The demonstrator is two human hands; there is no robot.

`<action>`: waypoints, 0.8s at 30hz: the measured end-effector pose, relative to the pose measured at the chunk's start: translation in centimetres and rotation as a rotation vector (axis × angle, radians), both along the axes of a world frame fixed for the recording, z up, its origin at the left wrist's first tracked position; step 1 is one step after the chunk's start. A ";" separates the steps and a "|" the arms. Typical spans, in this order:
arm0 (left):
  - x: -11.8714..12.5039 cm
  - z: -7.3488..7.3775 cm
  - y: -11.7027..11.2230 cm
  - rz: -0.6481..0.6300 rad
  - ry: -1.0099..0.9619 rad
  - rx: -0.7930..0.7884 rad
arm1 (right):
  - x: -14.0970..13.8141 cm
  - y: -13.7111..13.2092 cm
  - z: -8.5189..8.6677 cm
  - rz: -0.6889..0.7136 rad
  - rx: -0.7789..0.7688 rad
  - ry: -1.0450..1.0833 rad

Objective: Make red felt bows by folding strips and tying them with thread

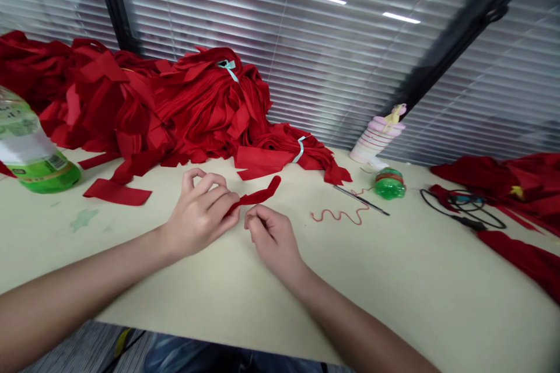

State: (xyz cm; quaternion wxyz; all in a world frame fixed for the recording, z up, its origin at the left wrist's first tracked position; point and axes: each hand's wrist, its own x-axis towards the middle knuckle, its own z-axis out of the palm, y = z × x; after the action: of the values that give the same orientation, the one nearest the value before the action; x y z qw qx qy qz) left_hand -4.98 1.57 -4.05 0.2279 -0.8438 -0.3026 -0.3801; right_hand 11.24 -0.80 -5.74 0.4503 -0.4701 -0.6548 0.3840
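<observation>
My left hand (pixel 199 213) pinches one end of a short red fabric strip (pixel 258 193), whose other end curls up and away to the right. My right hand (pixel 273 239) lies just beside it on the cream table top (pixel 394 285), fingers curled together. Nothing shows between those fingers, and the hand does not appear to touch the strip. Behind both hands rises a large heap of red cloth (pixel 175 111), with loose strips spilling toward me, including a flat one (pixel 117 192) to the left.
A large plastic bottle (pixel 30 145) lies at the left. To the right are a red cord (pixel 339 215), a pen-like metal tool (pixel 361 200), a green bottle cap piece (pixel 389 183), a figurine (pixel 378 134), black cable (pixel 459 210) and more red cloth (pixel 503 186). Blinds stand behind.
</observation>
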 end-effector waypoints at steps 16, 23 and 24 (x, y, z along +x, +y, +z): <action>1.2 0.5 -0.5 -0.301 -0.910 -1.546 | -0.3 0.7 -0.2 0.200 -0.219 0.489; -0.1 1.5 -0.7 -0.638 -0.460 -1.518 | 1.1 1.3 0.9 0.326 -0.274 0.414; -0.2 1.6 -0.8 -0.639 -0.359 -1.449 | 1.3 1.5 1.0 0.330 -0.260 0.387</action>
State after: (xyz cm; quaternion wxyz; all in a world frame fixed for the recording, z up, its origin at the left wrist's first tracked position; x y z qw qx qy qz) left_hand -5.16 0.74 -2.45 -0.5466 -0.7537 -0.2498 -0.2661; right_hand 12.55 0.69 -4.70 0.4342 -0.3292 -0.5694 0.6155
